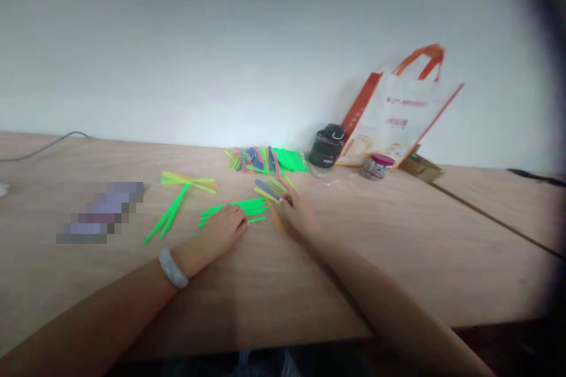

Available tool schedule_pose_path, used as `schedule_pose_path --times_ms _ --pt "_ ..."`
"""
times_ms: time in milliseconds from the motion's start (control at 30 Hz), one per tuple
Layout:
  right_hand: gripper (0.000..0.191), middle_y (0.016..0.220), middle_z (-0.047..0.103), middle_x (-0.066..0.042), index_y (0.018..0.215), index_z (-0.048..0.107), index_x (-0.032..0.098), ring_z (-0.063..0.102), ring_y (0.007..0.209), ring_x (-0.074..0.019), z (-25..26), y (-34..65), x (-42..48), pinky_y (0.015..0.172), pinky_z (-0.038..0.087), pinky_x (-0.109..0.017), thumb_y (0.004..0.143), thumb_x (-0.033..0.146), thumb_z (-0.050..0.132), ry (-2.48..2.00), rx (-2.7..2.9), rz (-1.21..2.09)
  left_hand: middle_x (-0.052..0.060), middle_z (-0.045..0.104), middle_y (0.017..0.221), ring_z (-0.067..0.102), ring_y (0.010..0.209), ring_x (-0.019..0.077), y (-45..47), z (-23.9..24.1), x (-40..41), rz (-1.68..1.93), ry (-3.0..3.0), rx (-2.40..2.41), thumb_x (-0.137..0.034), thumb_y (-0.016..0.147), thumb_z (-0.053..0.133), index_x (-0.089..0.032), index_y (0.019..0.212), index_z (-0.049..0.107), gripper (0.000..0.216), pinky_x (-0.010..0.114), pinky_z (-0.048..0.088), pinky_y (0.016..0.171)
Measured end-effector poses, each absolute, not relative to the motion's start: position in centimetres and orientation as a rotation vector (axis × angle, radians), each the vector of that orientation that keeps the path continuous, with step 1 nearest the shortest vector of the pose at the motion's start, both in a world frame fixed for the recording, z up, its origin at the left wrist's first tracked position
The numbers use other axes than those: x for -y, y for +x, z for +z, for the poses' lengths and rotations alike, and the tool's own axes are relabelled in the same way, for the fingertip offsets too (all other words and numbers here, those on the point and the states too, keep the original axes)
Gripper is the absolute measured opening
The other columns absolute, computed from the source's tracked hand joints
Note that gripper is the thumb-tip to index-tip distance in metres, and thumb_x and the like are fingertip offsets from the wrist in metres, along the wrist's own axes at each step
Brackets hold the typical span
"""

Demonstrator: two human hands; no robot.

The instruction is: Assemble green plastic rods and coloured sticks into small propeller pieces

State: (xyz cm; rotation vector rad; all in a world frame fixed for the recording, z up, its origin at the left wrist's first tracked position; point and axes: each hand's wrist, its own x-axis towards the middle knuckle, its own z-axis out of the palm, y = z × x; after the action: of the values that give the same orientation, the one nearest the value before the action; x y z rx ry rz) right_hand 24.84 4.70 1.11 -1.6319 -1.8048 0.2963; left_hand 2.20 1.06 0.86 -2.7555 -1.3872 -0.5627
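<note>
My left hand (224,227), a pale bangle on its wrist, rests over a bundle of green plastic sticks (247,207). Its fingers are curled closed, and one green stick pokes out at the fingertips. Close by on the right, my right hand (300,213) pinches the end of a yellow propeller blade (265,194) in a small fan of coloured blades; its fingers partly hide the grip. An orange blade (277,219) lies between the hands. To the left are assembled propeller toys (188,182), yellow and orange blades on green sticks, lying on the table.
Behind the hands lies a clear bag of coloured blades and green pieces (265,160). A black jar (328,146), a small pink-lidded jar (377,166), a white-orange tote bag (407,106) and a cardboard box (420,168) stand at back right. A blurred-out flat object (104,209) lies left.
</note>
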Motion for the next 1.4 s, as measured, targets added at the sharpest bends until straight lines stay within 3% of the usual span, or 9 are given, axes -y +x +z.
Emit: schedule_pose_path --times_ms 133,333,500,867,1400 --pt "0.023 0.080 0.063 -0.003 0.091 0.062 0.017 0.056 0.072 -0.0158 0.9 23.9 -4.5 0.066 0.044 -0.028 0.078 0.029 0.047 -1.417 1.699 0.644 0.008 0.064 0.102 0.059 0.094 0.0198 2.2 0.5 -1.1 -0.698 -2.714 1.363 -0.022 0.092 0.043 -0.017 0.108 0.060 0.024 0.036 0.048 0.087" --pt "0.024 0.052 0.049 0.006 0.094 0.061 0.019 0.041 0.042 -0.0093 0.9 22.3 -3.3 0.042 0.031 -0.022 0.074 0.031 0.054 -1.283 1.479 1.195 0.008 0.060 0.106 0.058 0.095 0.0184 2.3 0.3 -1.0 -0.678 -2.746 1.276 -0.017 0.091 0.042 -0.020 0.126 0.051 0.037 0.032 0.049 0.084" --pt "0.020 0.053 0.054 0.005 0.089 0.062 0.018 0.048 0.045 -0.0095 0.8 21.7 -3.0 0.045 0.036 -0.022 0.075 0.030 0.056 -1.176 1.442 1.314 0.008 0.057 0.110 0.057 0.097 0.0196 2.3 0.5 -0.8 -0.655 -2.753 1.300 -0.017 0.090 0.043 -0.021 0.128 0.050 0.038 0.034 0.049 0.085" --pt "0.015 0.058 0.056 0.003 0.077 0.061 0.020 0.052 0.050 -0.0100 0.4 20.9 -2.4 0.051 0.043 -0.023 0.080 0.033 0.055 -1.123 1.588 1.210 0.007 0.060 0.105 0.058 0.095 0.0179 2.3 1.0 -0.8 -0.662 -2.711 1.308 -0.019 0.094 0.036 -0.020 0.119 0.056 0.032 0.032 0.049 0.083" --pt "0.020 0.070 0.057 0.000 0.086 0.064 0.021 0.053 0.058 -0.0129 0.6 20.2 -1.3 0.057 0.045 -0.026 0.084 0.025 0.045 -1.204 1.831 0.875 0.009 0.058 0.108 0.056 0.096 0.0193 2.1 0.4 -0.5 -0.530 -2.632 1.271 -0.010 0.090 0.037 -0.019 0.121 0.053 0.036 0.033 0.049 0.081"
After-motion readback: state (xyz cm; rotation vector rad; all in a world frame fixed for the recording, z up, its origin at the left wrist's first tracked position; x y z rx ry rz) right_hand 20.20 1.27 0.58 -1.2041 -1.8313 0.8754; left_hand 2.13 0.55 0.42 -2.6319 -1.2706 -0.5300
